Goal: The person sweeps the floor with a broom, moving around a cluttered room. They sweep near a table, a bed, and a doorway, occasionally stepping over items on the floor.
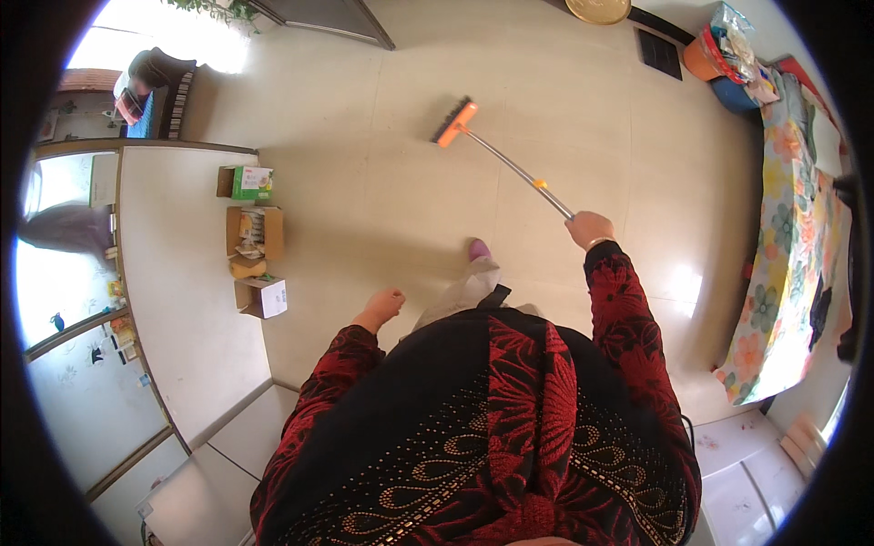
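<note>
My right hand grips the upper end of a metal pole that carries a small yellow clip. At the pole's far end an orange floor brush head with dark bristles rests tilted on the tiled floor. My left hand hangs at my side, fingers loosely curled, with nothing visible in it. A purple shoe shows in front of my body.
Along the left wall stand a green carton, an open cardboard box with packets and a white box. A flower-patterned cloth hangs at right, near an orange bucket. A door stands ahead.
</note>
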Demonstrator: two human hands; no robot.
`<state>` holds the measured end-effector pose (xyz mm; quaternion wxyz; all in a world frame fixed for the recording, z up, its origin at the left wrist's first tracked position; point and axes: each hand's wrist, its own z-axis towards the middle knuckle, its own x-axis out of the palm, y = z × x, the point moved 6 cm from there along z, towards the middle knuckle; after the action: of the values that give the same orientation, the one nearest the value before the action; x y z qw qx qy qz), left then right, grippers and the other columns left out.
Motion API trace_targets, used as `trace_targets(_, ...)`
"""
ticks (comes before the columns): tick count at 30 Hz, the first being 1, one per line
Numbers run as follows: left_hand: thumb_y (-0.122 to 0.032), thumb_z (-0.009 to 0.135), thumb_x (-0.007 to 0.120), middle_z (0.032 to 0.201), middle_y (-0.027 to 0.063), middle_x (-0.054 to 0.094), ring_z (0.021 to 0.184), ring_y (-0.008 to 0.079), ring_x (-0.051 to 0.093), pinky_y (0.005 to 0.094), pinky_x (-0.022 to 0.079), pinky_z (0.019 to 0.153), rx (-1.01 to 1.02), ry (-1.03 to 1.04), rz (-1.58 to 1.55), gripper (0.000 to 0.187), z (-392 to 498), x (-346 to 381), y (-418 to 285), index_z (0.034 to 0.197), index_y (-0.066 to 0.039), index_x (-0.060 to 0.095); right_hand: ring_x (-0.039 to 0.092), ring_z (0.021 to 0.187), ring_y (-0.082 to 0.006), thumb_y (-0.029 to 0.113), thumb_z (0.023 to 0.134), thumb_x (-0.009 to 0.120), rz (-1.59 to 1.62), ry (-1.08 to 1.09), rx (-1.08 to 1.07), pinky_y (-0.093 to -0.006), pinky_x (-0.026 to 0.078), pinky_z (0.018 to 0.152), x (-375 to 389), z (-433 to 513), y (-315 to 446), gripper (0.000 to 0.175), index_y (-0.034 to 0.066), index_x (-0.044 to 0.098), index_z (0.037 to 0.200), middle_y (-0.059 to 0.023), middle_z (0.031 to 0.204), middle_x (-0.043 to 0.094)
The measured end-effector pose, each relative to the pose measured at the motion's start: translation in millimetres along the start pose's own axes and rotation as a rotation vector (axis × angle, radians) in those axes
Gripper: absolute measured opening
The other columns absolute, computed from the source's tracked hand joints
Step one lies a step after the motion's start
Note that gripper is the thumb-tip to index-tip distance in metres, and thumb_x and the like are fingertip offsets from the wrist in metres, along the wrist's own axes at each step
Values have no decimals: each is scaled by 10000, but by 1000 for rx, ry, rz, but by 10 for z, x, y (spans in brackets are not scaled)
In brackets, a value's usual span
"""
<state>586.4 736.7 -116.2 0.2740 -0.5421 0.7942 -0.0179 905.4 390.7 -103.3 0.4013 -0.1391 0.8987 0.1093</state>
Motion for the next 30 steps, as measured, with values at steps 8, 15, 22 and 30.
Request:
trace_targets(8,-186,745,449,624,62,551,525,159,555,287,420,420,-299,-45,-237,215,-131,-213,285,784,-7,561,582,665,-303,473,781,450,-107,-67,141,-408,463,585,-239,-787,-1241,417,70,559,763,-136,681,593)
trace_targets(15,-175,736,465,614,62,548,522,156,555,283,425,419,-49,-73,-165,213,192,49,-381,817,4,548,575,756,-328,463,787,441,-166,129,345,-425,451,667,-377,-1143,-2453,458,27,579,796,-174,784,597)
trace_targets(22,-214,756,494,646,63,566,513,137,546,271,428,432,-213,-102,-456,232,450,200,-1757,865,-17,552,574,794,-298,461,788,431,-271,214,99,-407,457,683,-1208,742,-2601,442,49,587,826,-135,835,603)
trace_targets(30,-226,753,511,713,83,583,587,155,571,268,454,527,-205,-167,-515,276,439,209,-2678,912,-4,547,587,714,-306,314,744,515,-203,-91,-459,-417,460,625,-2490,2888,-516,266,72,628,749,-127,767,611)
